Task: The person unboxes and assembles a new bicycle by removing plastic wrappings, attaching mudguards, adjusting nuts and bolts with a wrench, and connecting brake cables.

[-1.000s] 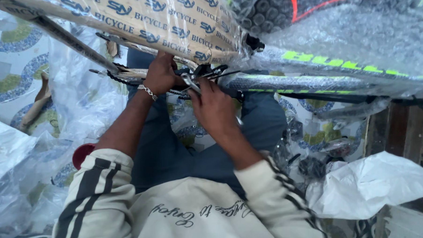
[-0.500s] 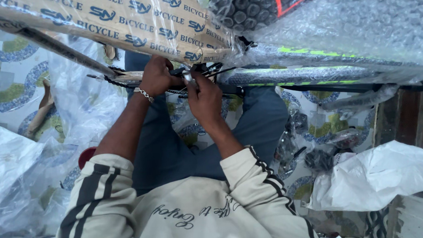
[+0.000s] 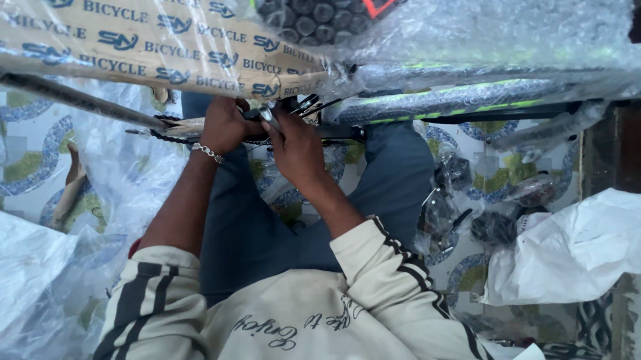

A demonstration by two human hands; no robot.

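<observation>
A bicycle frame wrapped in bubble wrap and printed cardboard lies across the top of the view. My left hand, with a silver bracelet on the wrist, grips a dark part at the frame's middle. Beside it, my right hand pinches a small metal piece near black cables. Both hands touch the same spot under the cardboard's end. What the fingers hold is partly hidden.
Clear plastic sheeting is heaped at the left. A white plastic bag lies at the right. Small black bicycle parts in plastic sit on the patterned floor near my right knee. A knobby tyre shows at the top.
Both hands have stayed at the same spot on the frame. The view has shifted slightly, and the right hand's fingers have moved a little on the metal piece.
</observation>
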